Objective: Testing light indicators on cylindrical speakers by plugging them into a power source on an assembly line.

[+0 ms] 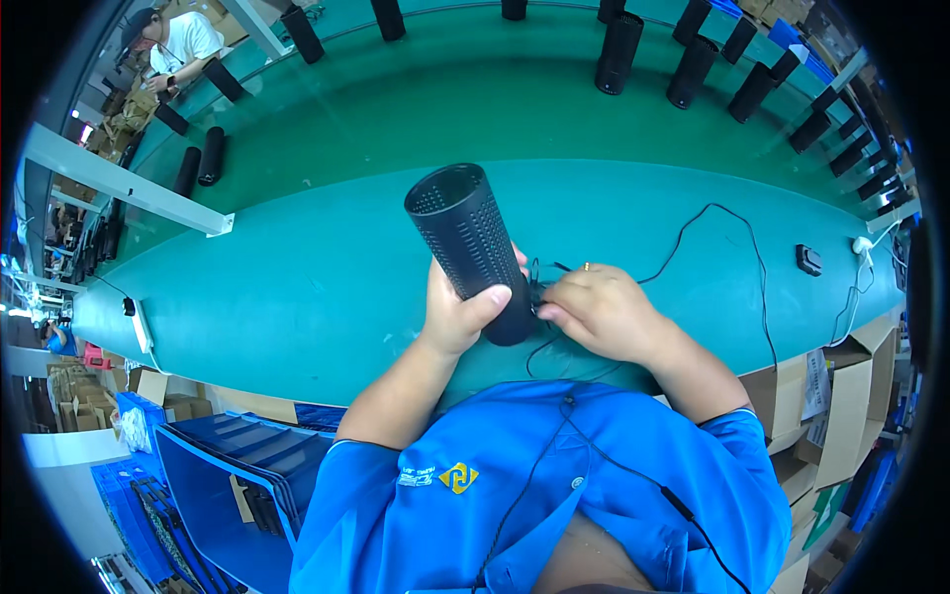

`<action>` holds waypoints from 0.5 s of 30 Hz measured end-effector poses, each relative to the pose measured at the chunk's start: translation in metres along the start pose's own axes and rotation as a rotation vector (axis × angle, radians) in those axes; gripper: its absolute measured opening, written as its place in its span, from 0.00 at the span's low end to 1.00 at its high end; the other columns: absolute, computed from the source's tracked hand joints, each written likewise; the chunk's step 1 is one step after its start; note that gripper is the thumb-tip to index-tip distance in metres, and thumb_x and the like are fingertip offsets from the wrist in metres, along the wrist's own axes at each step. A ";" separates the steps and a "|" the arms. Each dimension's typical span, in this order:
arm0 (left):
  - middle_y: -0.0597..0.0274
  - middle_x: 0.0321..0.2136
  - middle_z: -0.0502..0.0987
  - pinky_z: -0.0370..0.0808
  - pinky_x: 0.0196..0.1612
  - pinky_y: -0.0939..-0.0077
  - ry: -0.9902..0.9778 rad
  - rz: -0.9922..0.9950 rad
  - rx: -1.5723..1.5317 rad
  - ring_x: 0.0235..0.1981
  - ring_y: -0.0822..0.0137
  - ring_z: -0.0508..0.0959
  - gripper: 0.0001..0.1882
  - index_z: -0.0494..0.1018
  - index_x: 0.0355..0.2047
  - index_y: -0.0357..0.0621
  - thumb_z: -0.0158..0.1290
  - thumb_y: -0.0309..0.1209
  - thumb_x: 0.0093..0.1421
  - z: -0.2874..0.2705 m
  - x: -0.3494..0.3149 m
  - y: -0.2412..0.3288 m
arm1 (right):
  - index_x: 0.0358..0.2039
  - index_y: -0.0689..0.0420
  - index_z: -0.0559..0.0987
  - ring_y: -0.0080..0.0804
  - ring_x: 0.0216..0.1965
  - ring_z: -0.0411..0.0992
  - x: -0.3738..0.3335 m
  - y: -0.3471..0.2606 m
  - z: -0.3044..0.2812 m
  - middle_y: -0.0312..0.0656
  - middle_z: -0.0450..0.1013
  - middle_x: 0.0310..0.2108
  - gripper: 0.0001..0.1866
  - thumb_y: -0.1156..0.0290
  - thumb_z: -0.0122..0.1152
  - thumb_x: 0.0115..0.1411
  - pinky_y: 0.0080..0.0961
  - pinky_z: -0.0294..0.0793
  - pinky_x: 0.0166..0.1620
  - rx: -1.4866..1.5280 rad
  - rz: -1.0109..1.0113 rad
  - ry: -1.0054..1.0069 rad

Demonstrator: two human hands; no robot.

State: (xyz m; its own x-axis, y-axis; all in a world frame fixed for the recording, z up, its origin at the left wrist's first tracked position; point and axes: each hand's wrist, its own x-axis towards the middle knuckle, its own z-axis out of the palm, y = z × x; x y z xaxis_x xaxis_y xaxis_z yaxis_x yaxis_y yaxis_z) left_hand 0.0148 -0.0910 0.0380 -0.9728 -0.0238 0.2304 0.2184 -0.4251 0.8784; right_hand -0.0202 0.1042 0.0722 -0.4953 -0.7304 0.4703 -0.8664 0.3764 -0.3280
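A black perforated cylinder (465, 233), open at its upper end, leans over the green table in front of me. My left hand (460, 312) is wrapped round its lower part, thumb across the near side. Close by the cylinder's lower right side, my right hand (599, 309) has its fingers pinched together on a thin black cable (542, 287). What its fingertips grip exactly is partly hidden. A longer black cable (760, 259) runs from near this hand in a loop to the right and down to the table's front edge.
Similar black cylinders (619, 54) stand along the far side, and others (212, 156) are at the left. A small black block (808, 259) lies at the right. White power strips (142, 325) sit at the table ends. Blue bins (233, 475) and cardboard boxes (841, 396) flank me. Another person (186, 48) works far left.
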 end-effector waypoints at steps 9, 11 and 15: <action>0.46 0.34 0.73 0.75 0.36 0.74 0.164 0.086 0.078 0.31 0.60 0.76 0.37 0.56 0.56 0.36 0.55 0.35 0.46 -0.011 0.006 0.031 | 0.34 0.56 0.76 0.26 0.21 0.68 -0.030 0.042 -0.018 0.36 0.72 0.22 0.06 0.73 0.60 0.55 0.21 0.66 0.26 0.748 0.494 0.703; 0.51 0.34 0.75 0.75 0.36 0.73 0.216 0.101 0.046 0.32 0.62 0.76 0.24 0.65 0.46 0.37 0.54 0.29 0.47 -0.009 0.011 0.031 | 0.39 0.56 0.74 0.17 0.20 0.65 -0.011 0.030 -0.014 0.33 0.71 0.21 0.10 0.77 0.59 0.54 0.14 0.62 0.24 0.997 0.396 0.717; 0.50 0.35 0.75 0.75 0.35 0.73 0.111 0.140 -0.008 0.32 0.62 0.76 0.24 0.64 0.46 0.37 0.53 0.29 0.48 0.008 0.016 0.022 | 0.41 0.56 0.72 0.20 0.18 0.64 0.001 -0.001 -0.011 0.31 0.67 0.19 0.14 0.72 0.62 0.54 0.18 0.61 0.22 0.650 0.445 0.048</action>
State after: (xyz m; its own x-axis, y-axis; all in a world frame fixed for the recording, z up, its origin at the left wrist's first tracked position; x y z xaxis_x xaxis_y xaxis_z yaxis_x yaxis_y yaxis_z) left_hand 0.0048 -0.0933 0.0650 -0.9356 -0.1823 0.3022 0.3520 -0.4176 0.8377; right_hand -0.0208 0.1097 0.0817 -0.8017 -0.5586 0.2126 -0.3834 0.2078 -0.8999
